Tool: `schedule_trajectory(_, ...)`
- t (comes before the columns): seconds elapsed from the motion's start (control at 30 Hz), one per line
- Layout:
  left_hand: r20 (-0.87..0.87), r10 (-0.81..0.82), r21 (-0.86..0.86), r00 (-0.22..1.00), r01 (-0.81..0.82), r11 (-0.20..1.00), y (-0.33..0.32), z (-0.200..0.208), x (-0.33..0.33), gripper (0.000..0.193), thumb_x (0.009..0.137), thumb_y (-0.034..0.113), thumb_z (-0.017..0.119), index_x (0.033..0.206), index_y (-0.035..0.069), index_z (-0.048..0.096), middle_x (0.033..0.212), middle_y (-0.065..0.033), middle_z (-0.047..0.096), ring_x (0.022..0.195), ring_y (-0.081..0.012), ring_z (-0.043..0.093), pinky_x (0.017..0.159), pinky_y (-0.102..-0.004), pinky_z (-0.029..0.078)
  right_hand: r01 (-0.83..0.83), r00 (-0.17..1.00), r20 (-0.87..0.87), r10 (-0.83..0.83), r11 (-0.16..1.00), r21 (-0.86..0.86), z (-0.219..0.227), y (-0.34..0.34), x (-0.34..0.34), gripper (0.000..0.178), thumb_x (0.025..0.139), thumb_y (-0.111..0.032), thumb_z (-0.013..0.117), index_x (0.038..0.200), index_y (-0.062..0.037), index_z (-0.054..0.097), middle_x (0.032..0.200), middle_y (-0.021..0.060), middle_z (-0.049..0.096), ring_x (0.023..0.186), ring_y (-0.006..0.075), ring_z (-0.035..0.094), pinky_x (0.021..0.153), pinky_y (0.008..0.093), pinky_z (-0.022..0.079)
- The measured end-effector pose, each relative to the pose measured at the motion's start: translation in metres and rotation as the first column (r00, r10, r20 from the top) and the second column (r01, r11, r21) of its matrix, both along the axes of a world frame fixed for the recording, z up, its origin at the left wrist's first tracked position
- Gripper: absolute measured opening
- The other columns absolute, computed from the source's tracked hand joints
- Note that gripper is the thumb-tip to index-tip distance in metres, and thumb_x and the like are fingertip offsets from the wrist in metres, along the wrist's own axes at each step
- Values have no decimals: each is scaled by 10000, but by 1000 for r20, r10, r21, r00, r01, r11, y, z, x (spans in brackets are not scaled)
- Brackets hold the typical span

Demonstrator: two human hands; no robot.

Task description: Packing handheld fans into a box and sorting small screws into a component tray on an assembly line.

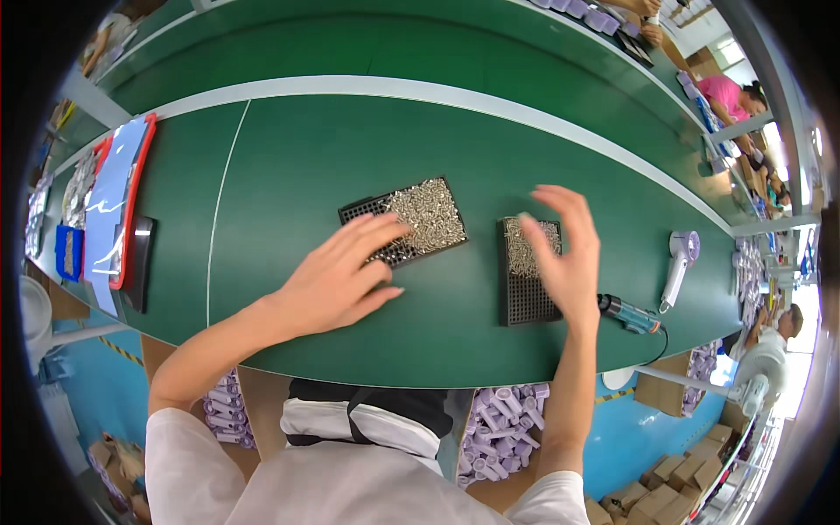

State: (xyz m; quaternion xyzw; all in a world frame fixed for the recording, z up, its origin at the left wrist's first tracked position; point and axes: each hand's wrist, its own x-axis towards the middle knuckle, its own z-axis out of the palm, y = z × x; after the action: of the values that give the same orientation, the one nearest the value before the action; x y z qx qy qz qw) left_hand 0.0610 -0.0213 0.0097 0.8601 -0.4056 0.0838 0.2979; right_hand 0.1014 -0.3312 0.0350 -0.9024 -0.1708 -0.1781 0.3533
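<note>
A black perforated tray (404, 255) lies tilted on the green bench, its right part heaped with small shiny metal screws (430, 210). Over this tray's left part spreads my left hand (346, 273), fingers apart, the fingertips at the edge of the heap. A second black perforated tray (528, 297) stands to the right, with more small screws (522, 249) in its far half. My right hand (569, 254) is raised over its right side, thumb and fingers apart, and hides part of it. I see nothing held in either hand.
An electric screwdriver (632, 315) with a cord lies right of the second tray. Farther right is a lilac handheld fan-like device (680, 262). A red-edged tray (144, 184) and a blue bin (68, 251) sit at the left. Boxes of lilac parts (503, 429) stand below the bench edge.
</note>
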Motion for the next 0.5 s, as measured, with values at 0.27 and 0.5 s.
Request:
schedule_trajectory(0.27,29,164,68,986,-166,984,3,1,21,628,896,303,726,1379,18,444,1488,-225,395,1388,-438,390,1185,-531,310,47,999,2,-49,952,-302,-21,19,-6,283,935,-164,671,1178,-25,627,1282,139,588,1214,368,536,1141,499,349)
schedule_trajectory(0.5,-48,121,124,992,-114,986,19,0,19,693,877,314,743,1436,42,436,1525,-192,392,1417,-380,380,1212,-504,286,83,991,-74,-109,954,-287,-23,16,-20,256,980,-136,609,1212,-42,662,1378,104,585,1314,384,493,1156,468,351)
